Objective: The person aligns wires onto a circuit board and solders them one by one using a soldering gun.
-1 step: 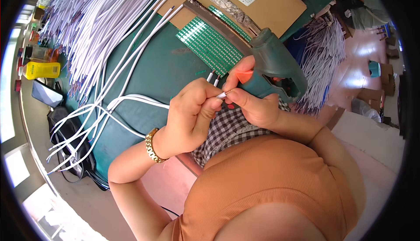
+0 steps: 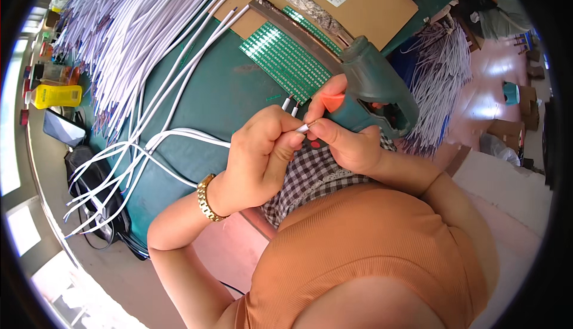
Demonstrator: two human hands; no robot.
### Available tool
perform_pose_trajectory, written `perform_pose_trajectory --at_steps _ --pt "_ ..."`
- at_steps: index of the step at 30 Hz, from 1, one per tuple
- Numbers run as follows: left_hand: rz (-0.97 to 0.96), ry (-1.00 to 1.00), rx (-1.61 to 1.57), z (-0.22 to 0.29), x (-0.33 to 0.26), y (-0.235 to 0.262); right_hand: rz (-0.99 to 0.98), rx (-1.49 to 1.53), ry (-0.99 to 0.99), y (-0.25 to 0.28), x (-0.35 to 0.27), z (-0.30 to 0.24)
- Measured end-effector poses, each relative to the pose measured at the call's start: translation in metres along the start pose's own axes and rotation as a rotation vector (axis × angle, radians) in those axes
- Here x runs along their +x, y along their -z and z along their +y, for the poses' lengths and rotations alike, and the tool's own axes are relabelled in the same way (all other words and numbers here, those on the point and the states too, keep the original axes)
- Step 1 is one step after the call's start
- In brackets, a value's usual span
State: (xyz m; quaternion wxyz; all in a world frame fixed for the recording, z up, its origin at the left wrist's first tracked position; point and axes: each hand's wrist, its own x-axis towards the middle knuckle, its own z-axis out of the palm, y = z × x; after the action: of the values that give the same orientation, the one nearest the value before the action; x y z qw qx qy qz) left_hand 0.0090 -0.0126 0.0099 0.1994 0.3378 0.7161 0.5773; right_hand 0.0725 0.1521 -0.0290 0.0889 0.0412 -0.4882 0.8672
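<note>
My left hand point(image 2: 259, 156) is closed round several white cables point(image 2: 197, 135); its thumb and forefinger pinch one near its stripped end point(image 2: 302, 129). At that end my right hand point(image 2: 346, 141) is closed too, thumb against finger on what look like thin inner wires. Two other cable ends point(image 2: 288, 103) with dark tips poke out above my left knuckles. Just behind my right fingers lies a tool with a green looped handle point(image 2: 382, 84) and worn metal bars, shaped much like a hacksaw. An orange-red piece point(image 2: 332, 102) shows by my raised right finger; what it is I cannot make out.
A green perforated board point(image 2: 286, 60) lies under the tool, beside a brown cardboard sheet point(image 2: 376, 7). A big heap of white cables point(image 2: 137, 36) fills the far left of the green table. Another bundle point(image 2: 439, 84) hangs at the right. A yellow bottle point(image 2: 57, 96) stands leftmost.
</note>
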Motion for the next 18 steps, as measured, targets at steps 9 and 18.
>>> perform_pose_trajectory --at_steps 9,18 --pt "0.146 -0.042 0.641 -0.024 0.027 0.016 0.162 -0.201 -0.029 0.008 -0.01 0.002" --pt "0.101 0.129 0.567 -0.033 0.03 0.013 -0.005 -0.354 -0.173 0.021 -0.033 -0.029"
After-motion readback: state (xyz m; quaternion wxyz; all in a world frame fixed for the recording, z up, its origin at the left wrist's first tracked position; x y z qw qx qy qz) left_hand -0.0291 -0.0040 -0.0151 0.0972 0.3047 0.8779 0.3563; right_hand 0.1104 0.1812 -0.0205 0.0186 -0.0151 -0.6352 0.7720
